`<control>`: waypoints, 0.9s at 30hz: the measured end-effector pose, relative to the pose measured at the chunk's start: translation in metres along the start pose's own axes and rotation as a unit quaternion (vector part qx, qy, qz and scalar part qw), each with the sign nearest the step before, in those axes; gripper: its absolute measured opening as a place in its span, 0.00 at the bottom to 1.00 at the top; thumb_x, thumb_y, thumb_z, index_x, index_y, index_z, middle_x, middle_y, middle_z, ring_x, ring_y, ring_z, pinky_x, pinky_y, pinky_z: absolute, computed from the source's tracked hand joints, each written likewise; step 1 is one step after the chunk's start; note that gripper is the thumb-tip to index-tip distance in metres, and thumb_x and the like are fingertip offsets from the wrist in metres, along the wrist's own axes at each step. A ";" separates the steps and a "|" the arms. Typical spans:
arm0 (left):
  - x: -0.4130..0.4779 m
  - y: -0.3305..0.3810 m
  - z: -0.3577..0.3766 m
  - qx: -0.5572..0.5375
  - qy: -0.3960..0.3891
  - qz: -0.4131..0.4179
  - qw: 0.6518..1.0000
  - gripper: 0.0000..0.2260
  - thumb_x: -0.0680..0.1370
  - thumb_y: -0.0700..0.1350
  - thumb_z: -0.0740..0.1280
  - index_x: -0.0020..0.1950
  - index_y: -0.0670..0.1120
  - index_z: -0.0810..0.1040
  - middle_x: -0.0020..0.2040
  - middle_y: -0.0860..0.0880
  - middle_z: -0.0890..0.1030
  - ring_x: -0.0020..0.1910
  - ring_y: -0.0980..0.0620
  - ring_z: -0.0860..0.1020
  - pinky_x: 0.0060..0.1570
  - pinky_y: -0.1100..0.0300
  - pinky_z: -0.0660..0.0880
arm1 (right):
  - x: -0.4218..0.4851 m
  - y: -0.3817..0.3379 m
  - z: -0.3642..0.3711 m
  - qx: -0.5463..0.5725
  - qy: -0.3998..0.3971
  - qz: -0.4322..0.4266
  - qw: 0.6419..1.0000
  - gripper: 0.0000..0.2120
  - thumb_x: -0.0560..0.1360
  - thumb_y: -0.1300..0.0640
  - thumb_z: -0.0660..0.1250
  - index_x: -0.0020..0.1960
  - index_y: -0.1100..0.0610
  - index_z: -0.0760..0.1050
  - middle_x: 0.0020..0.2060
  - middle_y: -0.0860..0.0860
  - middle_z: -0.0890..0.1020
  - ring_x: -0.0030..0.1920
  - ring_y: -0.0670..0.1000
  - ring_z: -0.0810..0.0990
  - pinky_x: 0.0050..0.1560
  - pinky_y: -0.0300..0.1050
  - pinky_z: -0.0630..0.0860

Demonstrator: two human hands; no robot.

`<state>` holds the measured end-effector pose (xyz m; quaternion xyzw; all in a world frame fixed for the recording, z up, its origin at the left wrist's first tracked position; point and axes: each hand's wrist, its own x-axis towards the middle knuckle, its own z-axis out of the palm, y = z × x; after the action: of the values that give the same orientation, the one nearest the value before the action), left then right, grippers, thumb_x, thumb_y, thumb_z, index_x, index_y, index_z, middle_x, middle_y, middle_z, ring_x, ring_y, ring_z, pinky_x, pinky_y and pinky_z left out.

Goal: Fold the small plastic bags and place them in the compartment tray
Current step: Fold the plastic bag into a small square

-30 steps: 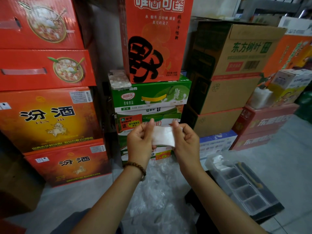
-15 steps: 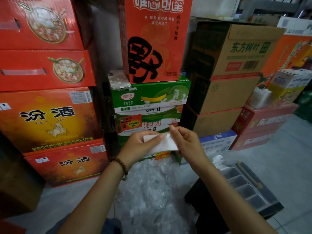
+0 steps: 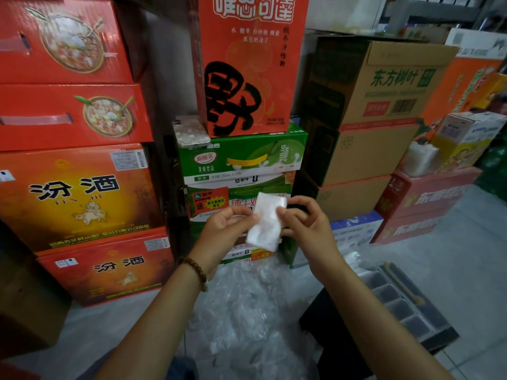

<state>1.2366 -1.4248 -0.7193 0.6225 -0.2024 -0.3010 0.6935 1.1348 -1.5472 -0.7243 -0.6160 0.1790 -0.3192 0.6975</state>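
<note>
A small folded plastic bag (image 3: 267, 222), white and translucent, is held upright at chest height between both hands. My left hand (image 3: 226, 230) pinches its left edge with thumb and fingertips. My right hand (image 3: 307, 226) pinches the right edge, its other fingers curled. A heap of loose clear plastic bags (image 3: 247, 311) lies on the floor below my arms. The dark compartment tray (image 3: 403, 303) sits at the lower right on a black stand, with a few white folded bags (image 3: 354, 259) in its far cell.
Stacked red, orange, green and brown cartons (image 3: 247, 67) wall in the space ahead and on both sides. A phone (image 3: 190, 131) lies on the green carton. A white bundle (image 3: 421, 157) rests on the red boxes at right. Grey tiled floor (image 3: 452, 256) runs right.
The bag has turned from lying wide between my hands to standing tall and narrow. Both hands have shifted slightly right and lower, keeping their pinch.
</note>
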 end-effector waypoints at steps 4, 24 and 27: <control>-0.003 0.000 0.002 0.015 0.020 0.060 0.998 0.06 0.74 0.38 0.70 0.47 0.44 0.74 0.35 0.52 0.84 0.37 0.58 0.83 0.35 0.69 0.76 | 0.001 0.001 -0.002 -0.020 -0.011 -0.047 0.999 0.09 0.77 0.64 0.66 0.54 0.53 0.70 0.43 0.53 0.82 0.45 0.47 0.83 0.43 0.40 0.79; -0.003 -0.001 -0.007 0.213 0.040 0.206 0.954 0.04 0.72 0.40 0.73 0.45 0.47 0.83 0.41 0.56 0.83 0.40 0.63 0.81 0.41 0.73 0.75 | -0.001 -0.001 -0.005 -0.173 -0.063 -0.082 0.979 0.09 0.72 0.65 0.72 0.47 0.52 0.80 0.38 0.45 0.85 0.42 0.44 0.85 0.45 0.36 0.80; -0.003 -0.001 -0.007 0.224 0.042 0.215 0.950 0.07 0.72 0.39 0.72 0.42 0.51 0.82 0.39 0.57 0.82 0.39 0.64 0.80 0.40 0.73 0.75 | 0.000 0.000 -0.008 -0.211 -0.055 -0.093 0.971 0.06 0.72 0.64 0.72 0.46 0.54 0.81 0.40 0.48 0.85 0.42 0.45 0.85 0.46 0.39 0.81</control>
<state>1.2389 -1.4181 -0.7207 0.7159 -0.3641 -0.0650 0.5921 1.1301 -1.5533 -0.7258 -0.7800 0.1458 -0.3029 0.5279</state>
